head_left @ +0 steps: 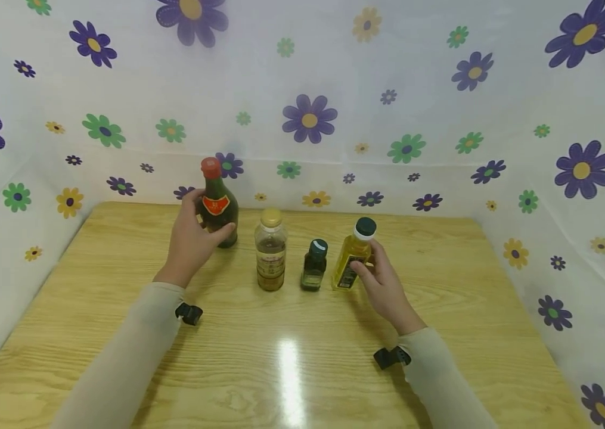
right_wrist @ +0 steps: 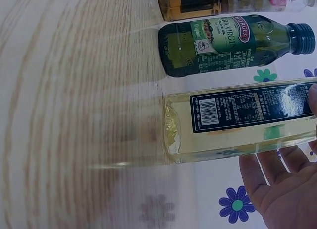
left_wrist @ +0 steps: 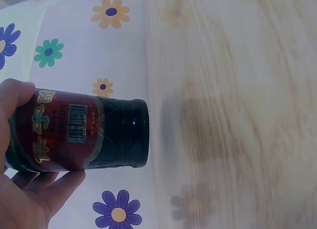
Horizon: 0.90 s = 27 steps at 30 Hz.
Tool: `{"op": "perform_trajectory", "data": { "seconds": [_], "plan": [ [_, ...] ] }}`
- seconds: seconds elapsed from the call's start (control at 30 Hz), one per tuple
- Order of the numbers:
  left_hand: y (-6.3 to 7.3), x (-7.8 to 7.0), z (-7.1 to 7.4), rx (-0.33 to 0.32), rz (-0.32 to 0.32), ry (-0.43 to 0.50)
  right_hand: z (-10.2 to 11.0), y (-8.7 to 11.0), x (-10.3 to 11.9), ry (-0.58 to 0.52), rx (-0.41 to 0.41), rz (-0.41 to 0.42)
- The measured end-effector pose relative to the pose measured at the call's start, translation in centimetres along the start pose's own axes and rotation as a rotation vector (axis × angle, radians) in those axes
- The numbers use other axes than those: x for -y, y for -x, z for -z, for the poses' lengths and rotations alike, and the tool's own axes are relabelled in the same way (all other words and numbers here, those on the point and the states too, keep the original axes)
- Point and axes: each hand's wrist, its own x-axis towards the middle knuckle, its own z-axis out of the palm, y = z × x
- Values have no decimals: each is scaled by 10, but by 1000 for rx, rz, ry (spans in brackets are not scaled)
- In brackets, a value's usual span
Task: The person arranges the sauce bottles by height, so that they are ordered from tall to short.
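Note:
My left hand [head_left: 193,238] grips a dark green glass bottle [head_left: 215,202] with a red cap and a red label. In the left wrist view the base of this dark bottle [left_wrist: 126,133] hangs a little off the tabletop, its shadow beneath. On the right, my right hand [head_left: 382,286] holds a clear bottle of yellow oil [head_left: 346,262] with a dark green cap, thumb on the front and fingers behind. The black back label of the oil bottle [right_wrist: 242,122] shows in the right wrist view, its base right at the tabletop.
Between the hands stand a yellow-capped bottle of brown liquid [head_left: 271,256] and a small green olive oil bottle [head_left: 313,268], which is close beside the yellow oil. They stand on a wooden table [head_left: 227,369], with a flowered cloth [head_left: 259,77] behind and on both sides.

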Motion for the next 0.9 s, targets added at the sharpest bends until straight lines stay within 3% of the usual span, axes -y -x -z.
{"op": "perform_trajectory", "data": {
  "seconds": [0.23,0.47,0.9],
  "plan": [
    [-2,0,5,9,6,10,-1,-1,4,-10,10,-16],
    [-1,0,0,38,13,47,4,2,0,24,19,-80],
    [-2,3,-2,41,31,65,5,4,-3,8,23,-99]
  ]
}}
